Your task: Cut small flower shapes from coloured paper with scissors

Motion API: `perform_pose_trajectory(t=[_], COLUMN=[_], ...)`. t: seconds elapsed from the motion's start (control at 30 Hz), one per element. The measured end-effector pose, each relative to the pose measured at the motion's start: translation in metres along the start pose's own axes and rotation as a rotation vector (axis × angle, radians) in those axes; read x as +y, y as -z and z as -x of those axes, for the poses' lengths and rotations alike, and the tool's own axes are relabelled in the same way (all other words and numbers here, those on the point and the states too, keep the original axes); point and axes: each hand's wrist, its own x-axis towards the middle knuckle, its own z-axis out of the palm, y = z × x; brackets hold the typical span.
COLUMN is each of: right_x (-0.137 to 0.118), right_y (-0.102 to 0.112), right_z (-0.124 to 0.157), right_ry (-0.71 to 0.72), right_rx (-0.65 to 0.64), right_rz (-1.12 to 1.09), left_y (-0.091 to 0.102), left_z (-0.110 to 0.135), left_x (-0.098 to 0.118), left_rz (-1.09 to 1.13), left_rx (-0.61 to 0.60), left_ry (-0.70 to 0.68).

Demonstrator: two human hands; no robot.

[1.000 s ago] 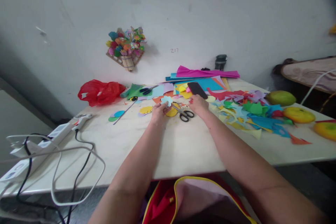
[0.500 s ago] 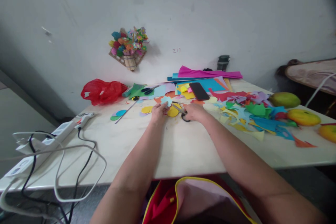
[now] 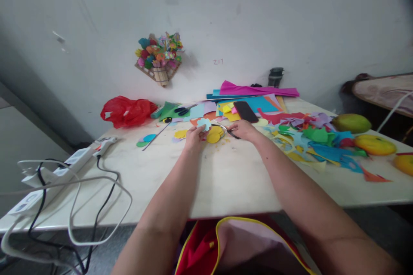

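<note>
A light blue paper flower [image 3: 204, 124] is pinched between the fingers of my left hand [image 3: 194, 135]. My right hand [image 3: 242, 130] grips a pair of scissors [image 3: 231, 132] by their dark handles, the blades slanting left toward the flower. Between the two hands, yellow paper circles [image 3: 213, 136] lie on the tabletop, with small yellow scraps near them. More yellow paper pieces [image 3: 180, 134] lie just left of my left hand. A dark phone [image 3: 245, 112] rests beyond my right hand.
Coloured paper scraps [image 3: 318, 137] spread over the table's right side, beside several fruits [image 3: 351, 123]. Paper sheets [image 3: 258, 104] are stacked at the back. A red plastic bag [image 3: 127, 111] and second scissors [image 3: 183, 110] sit back left. A power strip [image 3: 53, 180] with loose cables occupies the left edge.
My right hand has shifted slightly right and up, and the scissors have turned in its fingers, their handles now showing differently. My left hand still holds the paper flower in nearly the same place.
</note>
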Motion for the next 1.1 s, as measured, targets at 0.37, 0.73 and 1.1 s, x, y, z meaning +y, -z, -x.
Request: perform_pose_trajectory(t=[0.37, 0.73, 1.1], right_x=[0.004, -0.002, -0.001], right_y=[0.001, -0.004, -0.008], right_z=[0.007, 0.014, 0.013], right_ry=[0.121, 0.148, 0.171], right_rx=[-0.319, -0.445, -0.435], right_rz=[-0.581, -0.487, -0.513], left_y=[-0.002, -0.003, -0.003], left_z=[0.000, 0.002, 0.000], left_x=[0.004, 0.005, 0.002], left_rz=[0.004, 0.012, 0.017], left_rx=[-0.040, -0.055, -0.079], left_ry=[0.033, 0.046, 0.039])
